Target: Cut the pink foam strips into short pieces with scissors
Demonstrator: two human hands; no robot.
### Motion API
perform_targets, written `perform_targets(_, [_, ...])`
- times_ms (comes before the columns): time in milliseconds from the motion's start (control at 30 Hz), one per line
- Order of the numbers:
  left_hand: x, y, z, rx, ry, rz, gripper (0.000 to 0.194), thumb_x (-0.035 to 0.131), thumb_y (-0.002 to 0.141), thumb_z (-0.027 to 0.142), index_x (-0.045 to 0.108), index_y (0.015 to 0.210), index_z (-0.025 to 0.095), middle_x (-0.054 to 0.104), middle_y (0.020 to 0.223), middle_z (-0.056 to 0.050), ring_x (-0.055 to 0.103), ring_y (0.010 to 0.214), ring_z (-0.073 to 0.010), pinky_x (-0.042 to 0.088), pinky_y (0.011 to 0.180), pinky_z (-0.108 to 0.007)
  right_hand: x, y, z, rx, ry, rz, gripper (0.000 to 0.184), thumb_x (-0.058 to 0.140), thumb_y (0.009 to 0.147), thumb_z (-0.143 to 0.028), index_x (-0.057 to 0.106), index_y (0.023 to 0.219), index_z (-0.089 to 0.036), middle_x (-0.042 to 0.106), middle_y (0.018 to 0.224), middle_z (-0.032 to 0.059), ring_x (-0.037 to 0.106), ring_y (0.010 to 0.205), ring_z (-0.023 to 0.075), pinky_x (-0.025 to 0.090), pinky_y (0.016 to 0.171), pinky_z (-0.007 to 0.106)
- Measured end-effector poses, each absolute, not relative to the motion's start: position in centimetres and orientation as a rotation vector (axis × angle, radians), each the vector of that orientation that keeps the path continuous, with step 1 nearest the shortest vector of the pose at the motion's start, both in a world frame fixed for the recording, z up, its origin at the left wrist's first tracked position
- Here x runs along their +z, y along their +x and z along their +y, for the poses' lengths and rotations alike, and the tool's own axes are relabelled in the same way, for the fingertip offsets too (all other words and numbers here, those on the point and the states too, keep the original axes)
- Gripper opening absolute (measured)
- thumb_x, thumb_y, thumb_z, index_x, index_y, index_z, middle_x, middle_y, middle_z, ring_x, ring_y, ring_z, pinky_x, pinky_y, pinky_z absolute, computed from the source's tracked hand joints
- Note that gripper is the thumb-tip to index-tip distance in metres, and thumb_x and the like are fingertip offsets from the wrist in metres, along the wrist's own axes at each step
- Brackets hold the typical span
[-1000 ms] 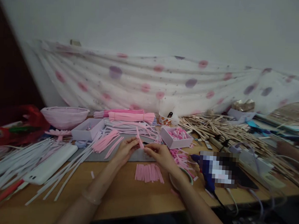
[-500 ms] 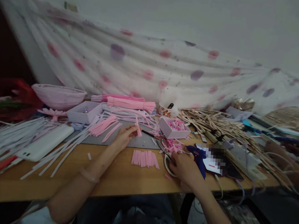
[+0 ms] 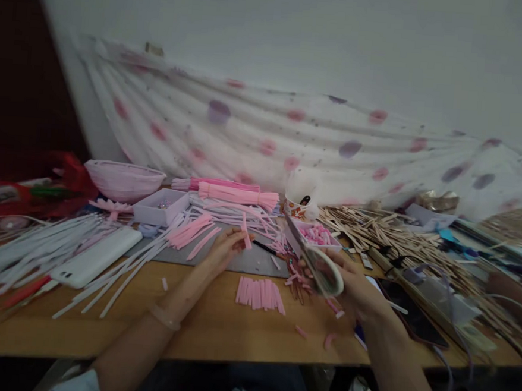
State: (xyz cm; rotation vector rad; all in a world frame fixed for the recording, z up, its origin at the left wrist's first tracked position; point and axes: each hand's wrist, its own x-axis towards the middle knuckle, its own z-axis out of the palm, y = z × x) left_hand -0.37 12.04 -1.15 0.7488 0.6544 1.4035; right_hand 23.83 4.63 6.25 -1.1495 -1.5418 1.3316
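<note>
My left hand (image 3: 225, 248) pinches a thin pink strip (image 3: 245, 232) that sticks up and back, over the grey cutting mat (image 3: 256, 261). My right hand (image 3: 356, 288) is closed on the handles of a pair of scissors (image 3: 314, 259), lifted off the table, blades pointing up and left toward the strip. The scissors are blurred by motion. A neat row of cut pink pieces (image 3: 259, 294) lies on the wooden table (image 3: 216, 329) between my two hands. Small pink scraps (image 3: 329, 340) lie near my right wrist.
A small box of pink bits (image 3: 315, 235) stands behind the scissors, a lilac box (image 3: 159, 206) and pink bowl (image 3: 123, 180) at the back left. White strips (image 3: 29, 251), a white phone (image 3: 98, 257), a heap of wooden sticks (image 3: 388, 228), a dark phone (image 3: 408, 316) and cables fill the sides.
My right hand left the strip, reached right to the scissors on the table, and now holds them raised near the strip. My left hand kept the pink strip in place.
</note>
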Motion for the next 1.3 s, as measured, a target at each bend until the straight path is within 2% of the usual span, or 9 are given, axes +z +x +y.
perform_targets(67, [-1.0,-0.6,12.1,1.422,0.741,0.668,0.028,0.079,0.053,0.026,0.057,0.068,0.016,0.071,0.074,-0.005,0.066,0.074,-0.0165,0.044,0.07,-0.026,5.7,22.1,6.6,1.368,-0.993,-1.438,0.048,0.071,0.064,-0.05,0.054,0.098,-0.021,0.061,0.082,0.0055,0.056,0.063,0.0156,0.046,0.055,0.028])
perform_targets(167, [-0.7,-0.9,12.2,1.434,0.747,0.683,0.029,0.079,0.054,0.027,0.056,0.068,0.016,0.071,0.074,-0.005,0.066,0.073,-0.016,0.045,0.07,-0.026,4.7,19.6,9.2,1.233,-0.837,-1.434,0.062,0.066,0.065,-0.061,0.052,0.109,-0.02,0.059,0.083,0.0052,0.053,0.061,0.0134,0.045,0.053,0.026])
perform_targets(300, [-0.6,-0.9,12.2,1.474,0.794,0.698,0.03,0.079,0.053,0.03,0.057,0.068,0.016,0.07,0.073,-0.005,0.065,0.071,-0.015,0.044,0.07,-0.025,4.2,18.0,10.6,1.11,-0.858,-1.688,0.062,0.061,0.07,-0.061,0.049,0.115,-0.02,0.055,0.084,0.0033,0.051,0.067,0.0137,0.044,0.057,0.025])
perform_targets(433, [-0.9,-0.7,12.3,1.49,0.852,0.724,0.03,0.078,0.055,0.032,0.057,0.069,0.016,0.07,0.073,-0.004,0.064,0.072,-0.0152,0.045,0.071,-0.025,4.0,18.0,10.9,0.955,-0.851,-1.954,0.065,0.067,0.066,-0.053,0.045,0.117,-0.02,0.053,0.088,0.0034,0.052,0.079,0.0167,0.046,0.069,0.028])
perform_targets(533, [-1.2,-0.7,12.5,1.537,0.936,0.762,0.028,0.076,0.059,0.033,0.057,0.069,0.016,0.07,0.071,-0.004,0.065,0.072,-0.0162,0.045,0.072,-0.026,2.9,17.7,11.5,0.699,-0.925,-1.925,0.056,0.069,0.067,-0.048,0.049,0.11,-0.019,0.053,0.091,0.004,0.052,0.085,0.0186,0.045,0.076,0.03])
perform_targets(667, [-1.0,-0.9,12.5,1.603,1.125,0.864,0.023,0.074,0.062,0.032,0.06,0.072,0.016,0.07,0.072,-0.004,0.065,0.075,-0.0172,0.045,0.075,-0.026,1.3,17.2,12.3,0.563,-1.014,-1.964,0.04,0.067,0.07,-0.043,0.057,0.099,-0.017,0.056,0.089,0.0035,0.053,0.08,0.0174,0.043,0.073,0.029])
perform_targets(833, [-0.1,-0.7,11.9,1.573,1.317,0.908,0.012,0.073,0.062,0.022,0.064,0.068,0.017,0.068,0.069,-0.001,0.062,0.068,-0.0141,0.044,0.069,-0.022,1.0,17.0,11.9,0.616,-0.954,-2.061,0.037,0.068,0.069,-0.042,0.061,0.094,-0.015,0.058,0.084,0.0021,0.053,0.075,0.0153,0.042,0.069,0.026])
perform_targets(967, [0.0,-0.5,11.6,1.496,1.382,0.932,0.008,0.072,0.061,0.016,0.067,0.067,0.017,0.068,0.068,-0.001,0.06,0.066,-0.0137,0.044,0.068,-0.022,1.2,17.0,11.6,0.579,-0.95,-2.085,0.04,0.07,0.068,-0.041,0.063,0.096,-0.013,0.06,0.089,0.0044,0.054,0.08,0.0169,0.042,0.073,0.027])
perform_targets(1300, [-0.4,-0.7,11.8,1.428,1.509,0.968,0.005,0.071,0.063,0.019,0.071,0.068,0.018,0.071,0.069,-0.004,0.062,0.066,-0.0164,0.044,0.065,-0.024,0.9,17.3,11.9,0.609,-0.912,-2.096,0.041,0.07,0.069,-0.042,0.064,0.099,-0.015,0.061,0.09,0.0044,0.055,0.081,0.0168,0.042,0.074,0.027])
